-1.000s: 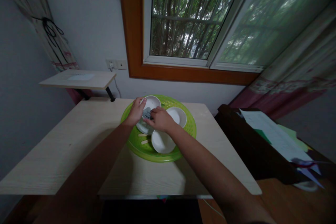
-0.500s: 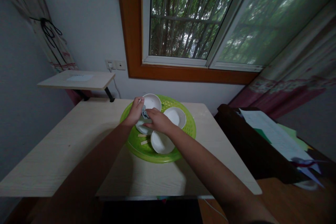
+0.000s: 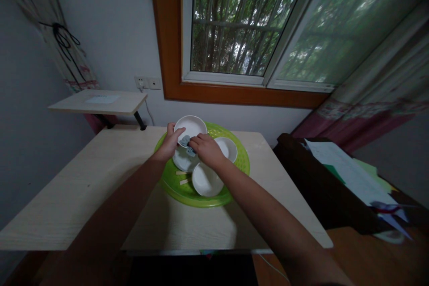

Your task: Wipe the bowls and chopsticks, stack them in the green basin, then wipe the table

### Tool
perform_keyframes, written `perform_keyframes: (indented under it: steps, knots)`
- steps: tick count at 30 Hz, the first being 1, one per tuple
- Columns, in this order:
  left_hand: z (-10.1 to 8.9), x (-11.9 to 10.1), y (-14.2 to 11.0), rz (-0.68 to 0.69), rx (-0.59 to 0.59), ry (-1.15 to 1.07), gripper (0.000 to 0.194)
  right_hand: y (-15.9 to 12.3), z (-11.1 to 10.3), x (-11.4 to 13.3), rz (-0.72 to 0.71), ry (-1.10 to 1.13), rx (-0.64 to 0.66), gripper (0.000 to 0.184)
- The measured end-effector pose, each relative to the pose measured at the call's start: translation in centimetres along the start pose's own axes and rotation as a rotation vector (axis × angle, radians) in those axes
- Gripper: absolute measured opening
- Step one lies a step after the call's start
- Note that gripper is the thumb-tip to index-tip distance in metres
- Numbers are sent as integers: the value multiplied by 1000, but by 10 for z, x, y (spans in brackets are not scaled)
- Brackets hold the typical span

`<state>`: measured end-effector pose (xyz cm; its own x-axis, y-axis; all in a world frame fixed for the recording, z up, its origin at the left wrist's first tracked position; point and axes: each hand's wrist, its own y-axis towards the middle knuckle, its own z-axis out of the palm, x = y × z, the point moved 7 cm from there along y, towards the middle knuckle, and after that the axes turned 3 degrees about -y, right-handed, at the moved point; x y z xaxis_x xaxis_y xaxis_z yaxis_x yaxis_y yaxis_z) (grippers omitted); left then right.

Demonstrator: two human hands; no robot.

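My left hand grips the left rim of a white bowl, thumb over the edge. The bowl is tipped slightly above a green basket. Closed around a grey-blue cloth, my right hand presses it at the bowl's near rim. Below the hands lies a white dish, partly covered. Another white bowl sits at the front of the basket, and one more bowl at the right, partly behind my right hand. Ends of chopsticks show at the left.
The basket stands on a pale wooden table. A small raised shelf with a paper on it is at the back left. To the right, a dark piece of furniture carries papers. A window is behind.
The bowl in my left hand has risen a little and tilted toward me. My right hand has moved slightly right with the cloth, more of which now shows.
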<state>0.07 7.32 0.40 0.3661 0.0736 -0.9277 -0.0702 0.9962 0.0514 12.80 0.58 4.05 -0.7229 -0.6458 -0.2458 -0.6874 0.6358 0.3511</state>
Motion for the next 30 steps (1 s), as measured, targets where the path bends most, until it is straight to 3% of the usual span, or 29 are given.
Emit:
perform_keyframes:
  steps: [5,9,16,22,27,30]
  knots:
    - [-5,-2,4,-7,-42,-83,42,-2,-14,-6,-42,-80,-81,16]
    - [-3,-3,5,-15,-9,-150,41,-4,-19,-5,-28,-99,-116,17]
    - [2,-5,5,32,12,-137,39,0,-6,-1,78,-34,-41,19]
    - [12,-3,-5,39,99,2,37,2,17,7,26,238,45,34]
    - [14,1,-7,34,121,149,34,3,25,5,28,558,-51,60]
    - [17,5,-6,11,145,116,34,4,22,2,56,707,-139,75]
